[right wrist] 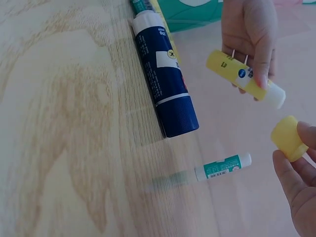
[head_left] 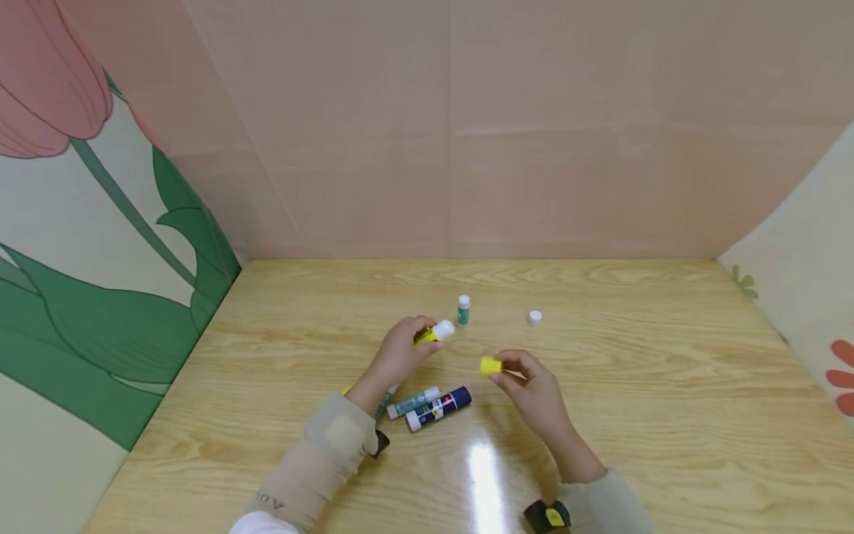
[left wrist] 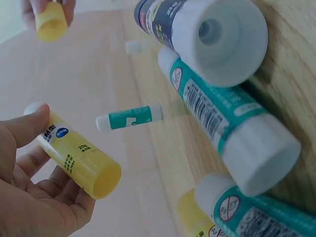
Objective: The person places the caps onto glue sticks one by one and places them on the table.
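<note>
My left hand [head_left: 402, 348] grips a yellow glue stick [left wrist: 81, 155] above the table, its white end [head_left: 443, 330] bare and pointing toward the right. Between thumb and fingers of my right hand [head_left: 536, 391] is a yellow cap [head_left: 491, 366], held apart from the glue stick. A green-and-white glue stick [head_left: 463, 311] stands upright beyond both hands. Below the left hand lie a dark blue glue stick [head_left: 438, 409] and a teal glue stick [head_left: 412, 403], side by side. In the left wrist view another teal one [left wrist: 261, 217] and a yellow one [left wrist: 190, 210] lie beside them.
A small white cap [head_left: 535, 318] rests on the wooden table [head_left: 667, 386] to the right of the standing glue stick. A pink wall [head_left: 447, 148] rises behind the table. Flower-patterned panels border it at the left [head_left: 100, 319] and right.
</note>
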The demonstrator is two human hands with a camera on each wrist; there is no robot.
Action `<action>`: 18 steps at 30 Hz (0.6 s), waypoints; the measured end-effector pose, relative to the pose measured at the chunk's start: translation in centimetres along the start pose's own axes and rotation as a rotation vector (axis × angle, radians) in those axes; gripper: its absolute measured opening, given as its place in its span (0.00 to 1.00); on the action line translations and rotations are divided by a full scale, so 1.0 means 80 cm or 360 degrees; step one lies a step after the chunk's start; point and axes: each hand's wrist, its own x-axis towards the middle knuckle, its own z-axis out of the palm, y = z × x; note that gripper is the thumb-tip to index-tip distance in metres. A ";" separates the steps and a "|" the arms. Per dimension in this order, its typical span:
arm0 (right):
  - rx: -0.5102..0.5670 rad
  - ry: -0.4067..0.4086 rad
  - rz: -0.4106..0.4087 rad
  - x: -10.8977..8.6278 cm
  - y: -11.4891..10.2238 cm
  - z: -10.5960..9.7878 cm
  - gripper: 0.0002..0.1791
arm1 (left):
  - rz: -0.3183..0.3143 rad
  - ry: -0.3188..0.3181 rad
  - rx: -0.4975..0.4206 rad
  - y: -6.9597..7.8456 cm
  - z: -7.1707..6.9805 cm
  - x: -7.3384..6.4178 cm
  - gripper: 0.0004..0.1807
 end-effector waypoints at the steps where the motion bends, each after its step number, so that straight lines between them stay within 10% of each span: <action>1: 0.0007 0.0004 0.0004 0.000 0.000 0.000 0.12 | 0.0015 0.0000 0.0008 0.000 0.001 -0.001 0.18; 18: 0.0075 0.0056 -0.0006 0.000 0.003 0.004 0.12 | 0.0079 -0.0033 0.0008 0.001 0.007 -0.008 0.18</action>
